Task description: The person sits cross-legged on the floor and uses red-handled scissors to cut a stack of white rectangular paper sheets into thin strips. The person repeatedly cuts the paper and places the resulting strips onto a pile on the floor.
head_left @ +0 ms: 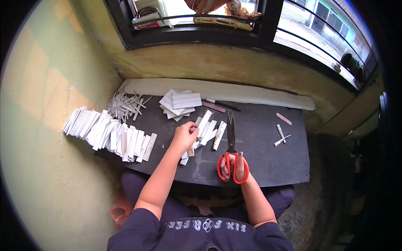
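My right hand (233, 165) grips a pair of scissors (231, 142) by its red loop handles. The dark blades point away from me, their tips slightly apart. My left hand (186, 134) has its fingers curled together beside a loose cluster of white strips (206, 133). Whatever lies between those fingertips, if anything, is hidden. One separate white strip (219, 136) with brownish marks rests just left of the blades. Beyond my left hand sits a stack of white rectangular sheets (181, 102) with lines across the top one.
A long row of white strips (106, 131) fills the dark tabletop's (268, 146) left side, with thin offcuts (125, 104) behind. A black pen (224, 104) and a maroon bar (213, 107) lie near the back. Small pieces (281, 134) lie at right. Walls border the left and back.
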